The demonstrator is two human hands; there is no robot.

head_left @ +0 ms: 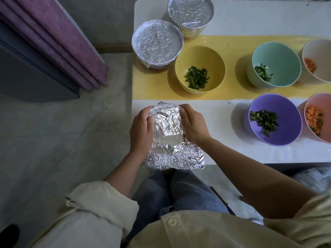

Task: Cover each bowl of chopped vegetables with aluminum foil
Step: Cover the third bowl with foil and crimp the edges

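Note:
A bowl at the table's near left corner is draped in a crinkled sheet of aluminum foil (167, 133); the bowl itself is hidden. My left hand (141, 129) presses the foil on its left side and my right hand (192, 124) on its right. A loose foil flap hangs over the table edge toward me. Two foil-covered bowls (157, 44) (190, 14) stand at the far left. Uncovered bowls hold chopped vegetables: yellow (199, 68), teal (275, 64), purple (275, 119), pink (318, 117) and white (317, 59).
The white table (223, 111) has a yellow runner (236, 45) across it. To the left are the grey floor, a purple folded mat (59, 42) and a dark cabinet. My knees in jeans are below the table edge.

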